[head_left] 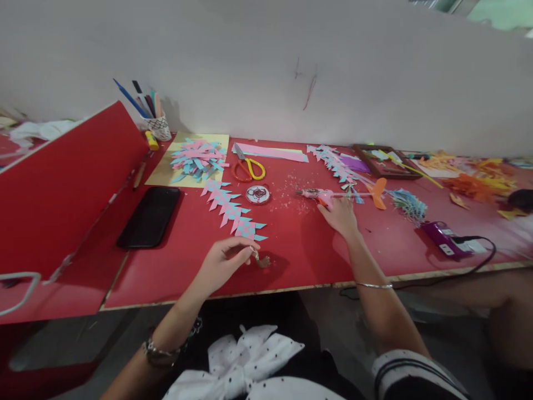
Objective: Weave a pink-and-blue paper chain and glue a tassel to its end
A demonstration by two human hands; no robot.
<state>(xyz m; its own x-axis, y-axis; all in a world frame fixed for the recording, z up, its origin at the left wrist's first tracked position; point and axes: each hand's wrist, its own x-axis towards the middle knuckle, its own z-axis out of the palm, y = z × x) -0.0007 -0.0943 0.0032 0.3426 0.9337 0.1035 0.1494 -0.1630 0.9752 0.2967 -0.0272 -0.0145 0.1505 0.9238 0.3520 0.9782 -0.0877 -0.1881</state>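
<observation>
My left hand (228, 262) is near the table's front edge, thumb and fingertips pinched on a small pale cord-like piece with a dark, brownish end (263, 261) over the red tabletop. What this piece is, I cannot make out. My right hand (343, 218) is closed about a pink hot glue gun (318, 194), its nozzle pointing left. Between the hands and the wall sit a round white disc with dark scribbles (258, 194) and scissors (249, 166) with red and yellow handles. A woven pink and blue paper strip (233, 210) lies beyond my left hand.
Folded paper pieces (197, 158) are heaped on a yellow sheet. A black phone (149, 216) and a pen cup (158, 126) stand left, beside a raised red panel (70, 194). Rightward are a second woven strip (333, 164), a brown tray (387, 162) and a purple power strip (445, 239).
</observation>
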